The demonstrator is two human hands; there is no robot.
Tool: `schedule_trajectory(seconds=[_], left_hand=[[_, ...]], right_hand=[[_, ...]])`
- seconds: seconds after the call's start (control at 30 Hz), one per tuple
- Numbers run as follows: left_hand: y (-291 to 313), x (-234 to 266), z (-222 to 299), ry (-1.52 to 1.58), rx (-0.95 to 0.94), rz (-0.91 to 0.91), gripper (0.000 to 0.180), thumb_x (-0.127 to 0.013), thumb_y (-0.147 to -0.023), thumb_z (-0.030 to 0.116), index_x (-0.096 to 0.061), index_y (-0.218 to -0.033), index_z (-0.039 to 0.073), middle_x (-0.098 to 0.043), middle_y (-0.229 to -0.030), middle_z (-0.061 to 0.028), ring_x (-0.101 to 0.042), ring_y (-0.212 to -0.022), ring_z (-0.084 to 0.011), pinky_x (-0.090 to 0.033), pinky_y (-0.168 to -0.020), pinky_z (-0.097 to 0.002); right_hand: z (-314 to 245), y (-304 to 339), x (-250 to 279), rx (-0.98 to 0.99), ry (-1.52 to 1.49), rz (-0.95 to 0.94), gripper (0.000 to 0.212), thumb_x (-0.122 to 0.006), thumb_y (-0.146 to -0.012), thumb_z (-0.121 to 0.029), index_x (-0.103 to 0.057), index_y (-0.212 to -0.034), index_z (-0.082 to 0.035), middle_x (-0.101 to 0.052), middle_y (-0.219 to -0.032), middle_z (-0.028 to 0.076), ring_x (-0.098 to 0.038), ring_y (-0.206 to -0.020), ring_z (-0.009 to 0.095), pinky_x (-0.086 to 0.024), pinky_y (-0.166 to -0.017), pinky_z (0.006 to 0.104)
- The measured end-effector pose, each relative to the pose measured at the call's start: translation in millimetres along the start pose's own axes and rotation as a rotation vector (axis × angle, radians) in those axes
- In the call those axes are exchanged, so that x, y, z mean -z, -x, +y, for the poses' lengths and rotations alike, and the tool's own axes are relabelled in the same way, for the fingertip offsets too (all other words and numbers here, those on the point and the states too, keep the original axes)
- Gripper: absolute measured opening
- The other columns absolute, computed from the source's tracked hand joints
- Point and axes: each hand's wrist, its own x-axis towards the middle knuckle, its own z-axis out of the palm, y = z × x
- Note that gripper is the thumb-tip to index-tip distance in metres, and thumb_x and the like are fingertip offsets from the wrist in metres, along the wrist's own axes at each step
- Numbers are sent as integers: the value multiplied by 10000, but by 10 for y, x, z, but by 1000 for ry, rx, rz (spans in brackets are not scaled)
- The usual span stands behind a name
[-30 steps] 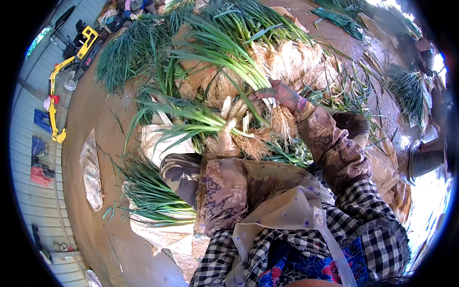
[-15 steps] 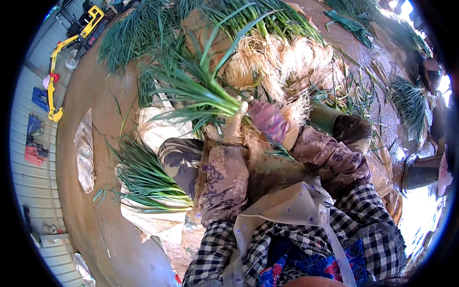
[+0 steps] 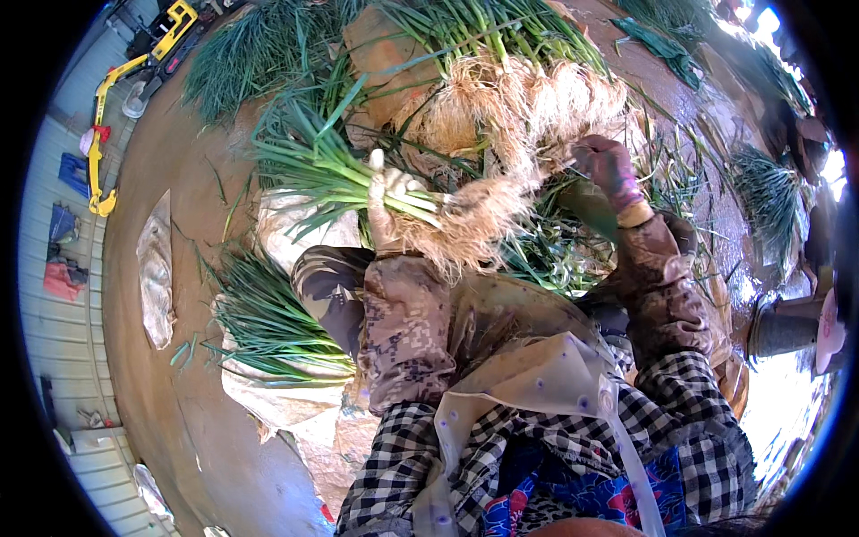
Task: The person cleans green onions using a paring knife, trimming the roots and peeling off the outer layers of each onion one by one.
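Note:
My left hand (image 3: 385,197), in a pale glove, is wrapped round a bunch of green onions (image 3: 313,166). The leaves fan out to the left and the tangled, straw-coloured roots hang out to the right above my lap. Off to the right, apart from the bunch, is my right hand (image 3: 612,174) in a purple-pink patterned glove. Its fingers are curled together close to the roots of a large pile of green onions (image 3: 510,98); whether anything is in them is hidden. Loose leaves and stalks (image 3: 559,242) lie below, between my hands and knees.
Green onions with trimmed-looking ends (image 3: 286,322) lie on a pale sack (image 3: 255,385) by my left knee. More leafy heaps (image 3: 255,67) stand at the far left and right (image 3: 765,192). A dark bucket (image 3: 783,327) is at the right; a yellow toy-like digger arm (image 3: 100,152) stands far left.
My right hand has moved from beside the bunch out to the right, uncovering its roots. The bunch in my left hand has shifted slightly left and lies flatter.

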Motion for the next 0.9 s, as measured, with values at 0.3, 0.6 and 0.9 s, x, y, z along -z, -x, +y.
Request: schedule_trajectory(seconds=[0.3, 0.6, 0.9], left_hand=[[140, 122, -251, -463, 151, -116, 361, -551, -760, 91, -416, -1092, 51, -440, -626, 10, -430, -552, -107, -404, -557, -275], [380, 118, -734, -898, 152, -68, 349, -566, -742, 53, -423, -1059, 25, -474, -639, -17, -470, -562, -124, -428, -544, -286], [398, 114, -795, -736, 182, 90, 255, -591, -722, 53, -460, -937, 13, -508, -642, -68, -510, -548, -168, -456, -495, -303]], right_hand=[[-484, 175, -674, 574, -145, -375, 531, -502, -779, -339, -382, -1149, 22, -475, -1059, 99, -468, -903, 137, -414, -748, 247], [-815, -289, -1052, 302, 87, -156, 232, -622, -710, -203, -560, -777, 10, -541, -630, 34, -514, -516, 98, -402, -448, 204], [-483, -148, -1138, -130, -1028, -217, 182, -555, -720, -13, -467, -879, -1, -554, -696, 84, -523, -496, 136, -429, -433, 227]])
